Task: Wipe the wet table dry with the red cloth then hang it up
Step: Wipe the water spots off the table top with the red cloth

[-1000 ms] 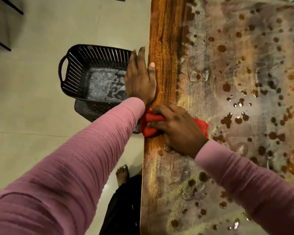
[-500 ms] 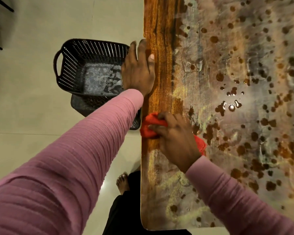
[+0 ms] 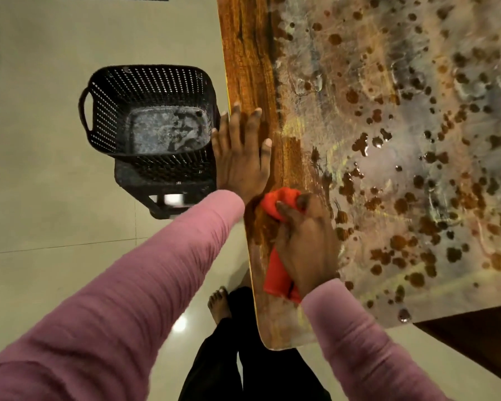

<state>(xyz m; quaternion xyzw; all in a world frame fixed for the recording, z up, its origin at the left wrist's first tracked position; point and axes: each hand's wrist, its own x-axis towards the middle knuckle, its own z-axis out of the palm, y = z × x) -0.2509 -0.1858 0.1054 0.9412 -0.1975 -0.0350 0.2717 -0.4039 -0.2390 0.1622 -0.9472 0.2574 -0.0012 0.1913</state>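
The red cloth [image 3: 276,270] lies bunched on the wooden table [image 3: 249,68] close to its left edge. My right hand [image 3: 307,244] covers the cloth, fingers curled over its bunched upper end, pressing it onto the wood. Red fabric sticks out above my fingertips and below my wrist. My left hand [image 3: 240,157] rests flat on the table's left edge just beyond the cloth, fingers straight and spread. Water drops and smeared streaks cover the tabletop to the right, with a drier wood strip along the left edge.
A black perforated basket [image 3: 99,111] with side handles sits on a dark stool on the tiled floor, left of the table, close to my left hand. The table's rounded near corner [image 3: 272,342] is below my right wrist. My bare foot [image 3: 219,303] stands by it.
My right hand has dragged the cloth along the left edge toward the near corner and turned it lengthwise. My left hand stays flat on the edge, fingers now more spread.
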